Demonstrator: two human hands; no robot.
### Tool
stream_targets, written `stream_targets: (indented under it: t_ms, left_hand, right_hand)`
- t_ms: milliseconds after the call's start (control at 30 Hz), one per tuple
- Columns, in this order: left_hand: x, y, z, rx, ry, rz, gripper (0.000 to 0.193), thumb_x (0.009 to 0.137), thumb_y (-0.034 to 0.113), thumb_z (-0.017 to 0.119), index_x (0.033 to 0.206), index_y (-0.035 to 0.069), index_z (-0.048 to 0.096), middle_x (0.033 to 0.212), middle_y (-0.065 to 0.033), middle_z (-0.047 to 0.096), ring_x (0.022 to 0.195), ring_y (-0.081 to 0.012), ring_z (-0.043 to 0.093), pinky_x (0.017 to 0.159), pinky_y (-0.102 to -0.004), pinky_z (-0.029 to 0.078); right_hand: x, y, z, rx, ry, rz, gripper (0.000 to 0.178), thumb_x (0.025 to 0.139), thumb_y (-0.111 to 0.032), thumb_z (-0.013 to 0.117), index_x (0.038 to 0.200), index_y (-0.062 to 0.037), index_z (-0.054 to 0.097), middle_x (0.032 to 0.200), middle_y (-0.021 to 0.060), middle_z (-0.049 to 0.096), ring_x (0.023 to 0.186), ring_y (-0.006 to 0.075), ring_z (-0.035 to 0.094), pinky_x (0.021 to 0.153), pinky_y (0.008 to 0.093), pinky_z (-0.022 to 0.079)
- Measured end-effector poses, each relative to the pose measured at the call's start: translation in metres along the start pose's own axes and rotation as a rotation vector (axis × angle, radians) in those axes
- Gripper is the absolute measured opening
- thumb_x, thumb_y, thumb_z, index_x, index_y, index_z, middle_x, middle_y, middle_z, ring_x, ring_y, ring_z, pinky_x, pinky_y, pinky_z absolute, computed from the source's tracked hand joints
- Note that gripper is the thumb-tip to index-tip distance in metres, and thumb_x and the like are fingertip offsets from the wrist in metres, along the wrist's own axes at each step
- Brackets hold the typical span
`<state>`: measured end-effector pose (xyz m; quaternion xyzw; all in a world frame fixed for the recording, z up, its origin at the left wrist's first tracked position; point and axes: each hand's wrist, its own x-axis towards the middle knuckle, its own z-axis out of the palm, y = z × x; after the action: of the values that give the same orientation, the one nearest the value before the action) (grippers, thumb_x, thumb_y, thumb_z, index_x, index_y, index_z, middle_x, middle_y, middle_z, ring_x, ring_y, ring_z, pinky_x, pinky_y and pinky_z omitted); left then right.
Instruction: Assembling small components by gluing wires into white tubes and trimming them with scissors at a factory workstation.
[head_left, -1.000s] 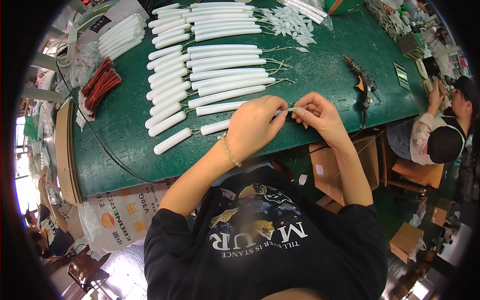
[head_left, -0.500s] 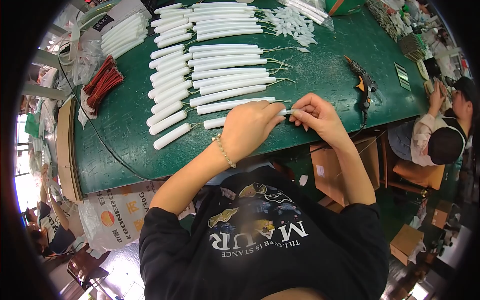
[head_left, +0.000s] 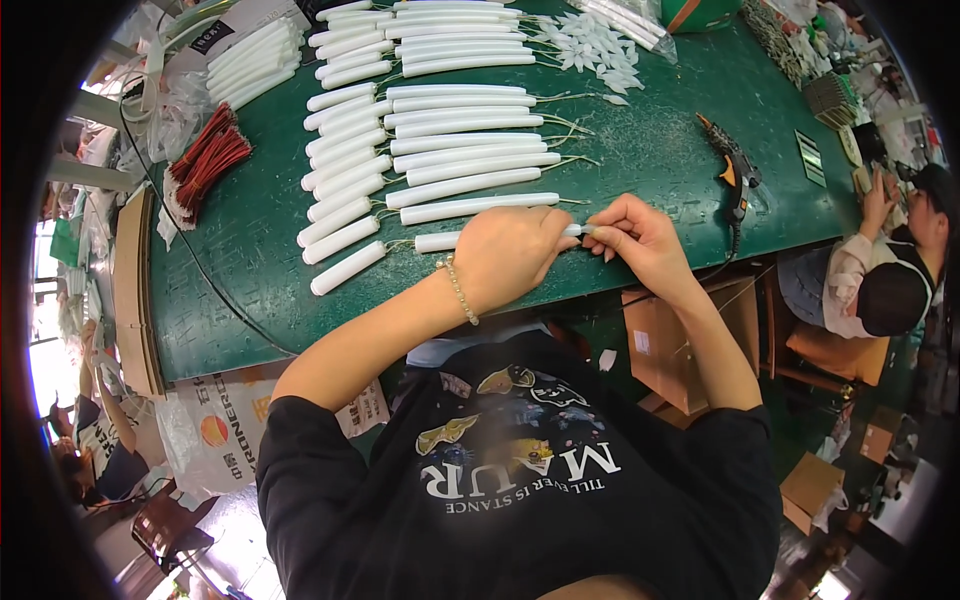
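Near the front edge of the table my left hand (head_left: 510,258) is closed around a slim white candle-like tube (head_left: 436,242), which lies almost level. The tube's left part shows beyond my hand, with thin wires at that end. My right hand (head_left: 645,242) pinches a small pale, translucent piece (head_left: 584,230) at the tube's right end, close to my left fingertips. My fingers hide most of this join. Just beyond my hands lies another white tube (head_left: 480,208) with wires at its tip. Farther back, a loose pile of translucent flame-shaped pieces (head_left: 590,48) lies on the table.
Rows of white tubes (head_left: 470,142) and shorter ones (head_left: 345,175) cover the green table (head_left: 250,230). A bundle of red wires (head_left: 208,160) lies left. A glue gun (head_left: 732,170) lies right, its cord passing over the front edge near a cardboard box (head_left: 665,350). A person (head_left: 885,260) sits at right.
Both hands stay together at the tube's right end, with only slight shifts of the fingers. My left elbow has moved a little outward. The whole view has shifted slightly.
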<state>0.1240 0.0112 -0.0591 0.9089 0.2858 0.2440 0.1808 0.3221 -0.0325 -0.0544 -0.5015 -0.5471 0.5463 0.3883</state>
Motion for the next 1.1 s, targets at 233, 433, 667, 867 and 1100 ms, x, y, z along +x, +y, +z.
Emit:
stream_targets:
  t_ms: [233,433,667,867,1100]
  left_hand:
    - [0.000,0.003,0.001,-0.029,-0.016,-0.049,0.021,0.083,0.027,0.052,0.079,0.007,0.056,0.067,-0.0122,0.057,0.060,-0.0317,0.058,0.051,-0.0418,0.045]
    - [-0.007,0.004,0.014,-0.061,-0.002,-0.074,0.014,0.079,0.019,0.057,0.080,0.006,0.053,0.070,-0.0128,0.056,0.064,-0.0308,0.059,0.056,-0.0412,0.046]
    - [-0.005,-0.001,0.011,0.017,-0.073,-0.080,0.019,0.079,0.024,0.051,0.078,0.007,0.061,0.081,-0.0113,0.061,0.073,-0.0287,0.062,0.058,-0.0397,0.050]
    - [-0.009,-0.003,0.009,-0.034,0.103,-0.018,0.017,0.079,0.022,0.057,0.079,0.006,0.051,0.070,-0.0095,0.055,0.065,-0.0290,0.057,0.055,-0.0401,0.044]
    - [-0.014,0.003,-0.004,0.073,0.097,0.028,0.022,0.076,0.021,0.060,0.089,0.004,0.053,0.087,-0.0111,0.051,0.081,-0.0284,0.054,0.069,-0.0367,0.046]
  right_hand:
    - [0.001,-0.017,-0.007,-0.202,-0.102,0.043,0.009,0.086,-0.007,0.056,0.093,-0.0008,0.054,0.079,0.0052,0.061,0.069,0.0087,0.056,0.061,0.0214,0.045]
    - [0.009,-0.012,-0.015,-0.856,-0.156,-0.524,0.008,0.076,-0.008,0.061,0.073,-0.0020,0.055,0.069,0.0131,0.053,0.067,0.0315,0.050,0.059,0.0386,0.040]
    - [0.022,-0.023,-0.013,-0.859,-0.305,-0.534,0.012,0.072,-0.008,0.062,0.068,-0.0019,0.053,0.061,0.0123,0.050,0.059,0.0320,0.047,0.054,0.0395,0.037]
    - [0.011,-0.019,-0.001,-0.814,-0.097,-0.435,0.010,0.073,-0.009,0.063,0.075,-0.0013,0.056,0.068,0.0126,0.053,0.067,0.0305,0.049,0.058,0.0376,0.039]
    - [-0.036,-0.011,-0.045,-0.803,0.626,-0.267,0.011,0.084,-0.009,0.058,0.091,-0.0008,0.055,0.080,0.0063,0.052,0.068,0.0146,0.049,0.063,0.0257,0.040]
